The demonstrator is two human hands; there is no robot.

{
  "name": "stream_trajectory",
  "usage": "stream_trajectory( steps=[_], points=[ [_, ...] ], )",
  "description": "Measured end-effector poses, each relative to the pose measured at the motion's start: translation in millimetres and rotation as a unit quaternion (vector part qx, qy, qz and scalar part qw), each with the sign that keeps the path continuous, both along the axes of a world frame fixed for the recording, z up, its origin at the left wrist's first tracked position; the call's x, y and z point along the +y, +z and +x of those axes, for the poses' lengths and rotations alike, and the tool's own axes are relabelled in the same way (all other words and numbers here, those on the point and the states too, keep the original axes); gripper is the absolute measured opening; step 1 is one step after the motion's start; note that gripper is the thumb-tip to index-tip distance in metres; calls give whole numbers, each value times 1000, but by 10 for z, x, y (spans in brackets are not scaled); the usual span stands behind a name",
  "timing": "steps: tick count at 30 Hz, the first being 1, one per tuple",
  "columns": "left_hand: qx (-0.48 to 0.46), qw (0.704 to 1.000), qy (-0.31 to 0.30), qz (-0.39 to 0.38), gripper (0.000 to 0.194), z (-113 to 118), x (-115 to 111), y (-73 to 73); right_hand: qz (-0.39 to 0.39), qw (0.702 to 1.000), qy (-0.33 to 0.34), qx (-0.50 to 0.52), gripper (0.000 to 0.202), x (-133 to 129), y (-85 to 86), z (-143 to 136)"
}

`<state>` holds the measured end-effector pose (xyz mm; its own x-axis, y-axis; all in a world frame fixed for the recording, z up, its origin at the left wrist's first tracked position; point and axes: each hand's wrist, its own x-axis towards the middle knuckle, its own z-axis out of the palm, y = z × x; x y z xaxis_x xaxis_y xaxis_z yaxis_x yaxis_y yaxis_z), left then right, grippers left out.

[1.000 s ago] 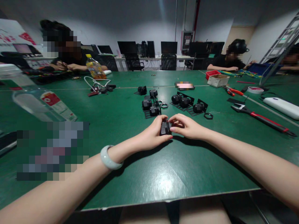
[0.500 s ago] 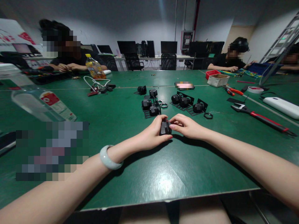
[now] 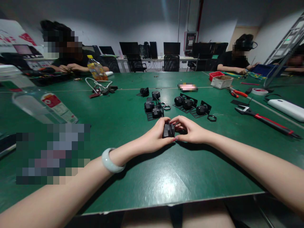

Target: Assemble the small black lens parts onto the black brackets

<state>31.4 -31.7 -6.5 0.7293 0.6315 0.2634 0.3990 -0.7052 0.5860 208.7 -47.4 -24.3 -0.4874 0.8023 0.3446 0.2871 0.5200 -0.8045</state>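
Note:
Between my hands, near the middle of the green table (image 3: 147,177), is a black ribbed fitting (image 3: 168,130). My left hand (image 3: 158,136) grips it from the left, thumb in front and fingers behind. My right hand (image 3: 188,130) curls around its right side, fingertips and thumb touching its right end. Just beyond lie black fittings on slotted brackets: a group (image 3: 155,111) to the left and another (image 3: 188,104) to the right. A single bracketed fitting (image 3: 201,109) sits by a loose black ring nut (image 3: 212,118). More ring nuts (image 3: 167,107) lie beside the left group.
A large clear bottle (image 3: 40,101) leans at the left, near a blurred-out patch. An adjustable wrench (image 3: 266,122), pliers (image 3: 237,92), a white power bank (image 3: 287,109) and a small box (image 3: 221,81) lie at the right. People sit across the table at both sides.
My right hand's fingers have shifted and spread around the fitting's right end, its thumb moving lower. My left hand keeps its grip. The person at the right has moved slightly.

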Motion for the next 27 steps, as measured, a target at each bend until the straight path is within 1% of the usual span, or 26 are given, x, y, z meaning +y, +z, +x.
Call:
stream_trajectory(
  steps=[3,10,21,27],
  points=[
    [-3,1000,-1,0,52,4,-2,2,1,1000,-1,0,46,3,-12,-7],
    [8,1000,4,-2,51,10,-19,33,10,1000,-27,-7,41,22,-41,-6],
    [22,1000,13,-9,52,-3,-23,37,-1,998,-44,-41,31,16,8,5],
    [18,1000,14,-9,53,1,-24,33,12,995,-60,-75,26,21,19,6]
  ],
)
